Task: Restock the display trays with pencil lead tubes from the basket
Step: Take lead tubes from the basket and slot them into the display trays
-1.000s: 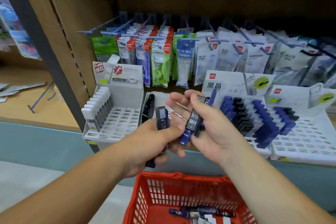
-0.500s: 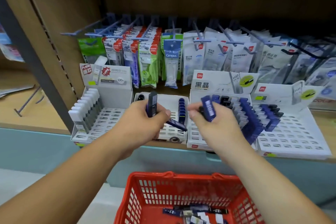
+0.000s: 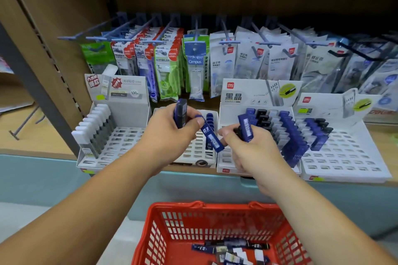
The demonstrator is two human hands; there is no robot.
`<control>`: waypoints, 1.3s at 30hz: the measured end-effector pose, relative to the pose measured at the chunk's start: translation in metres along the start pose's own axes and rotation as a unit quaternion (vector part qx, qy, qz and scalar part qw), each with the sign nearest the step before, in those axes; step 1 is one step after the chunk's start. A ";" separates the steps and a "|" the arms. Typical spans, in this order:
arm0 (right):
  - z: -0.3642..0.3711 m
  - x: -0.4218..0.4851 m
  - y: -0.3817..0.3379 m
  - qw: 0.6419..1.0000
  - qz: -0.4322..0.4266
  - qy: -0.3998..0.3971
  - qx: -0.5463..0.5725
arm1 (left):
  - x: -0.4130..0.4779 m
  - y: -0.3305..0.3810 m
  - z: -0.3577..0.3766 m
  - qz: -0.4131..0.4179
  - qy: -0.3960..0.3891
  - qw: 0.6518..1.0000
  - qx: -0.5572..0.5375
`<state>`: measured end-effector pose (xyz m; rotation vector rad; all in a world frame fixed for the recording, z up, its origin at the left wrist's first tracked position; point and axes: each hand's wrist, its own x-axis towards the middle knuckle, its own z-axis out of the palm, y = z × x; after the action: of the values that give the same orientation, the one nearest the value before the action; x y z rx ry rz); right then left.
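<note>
My left hand (image 3: 170, 135) grips two pencil lead tubes above the second white display tray (image 3: 193, 153): a dark one (image 3: 180, 112) upright in the fist, and a blue one marked 0.3 (image 3: 212, 137) pinched under the thumb and slanting down to the right. My right hand (image 3: 249, 146) holds another blue tube (image 3: 245, 127) upright over the left part of the third tray (image 3: 224, 114), which carries rows of blue, black and clear tubes. The red basket (image 3: 215, 221) below holds several loose tubes (image 3: 230, 249).
A left tray (image 3: 129, 137) has one column of white-capped tubes. The far right tray (image 3: 349, 157) is partly filled. Packets hang on hooks (image 3: 196, 58) behind the trays. The shelf's brown side panel (image 3: 53, 28) stands at the left.
My hands parted and moved forward from in front of me to over the trays. The right hand now holds one blue tube upright; the left keeps two tubes.
</note>
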<state>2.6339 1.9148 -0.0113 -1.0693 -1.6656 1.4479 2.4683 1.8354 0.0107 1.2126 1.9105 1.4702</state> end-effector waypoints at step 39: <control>-0.009 -0.002 0.009 0.997 -0.013 -0.051 -0.061 | 0.009 0.011 0.007 -0.017 -0.067 0.996 -0.053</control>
<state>2.6442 1.9175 -0.0183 -1.0500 -1.8543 1.4212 2.4732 1.8477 0.0200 1.1931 1.7356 1.4155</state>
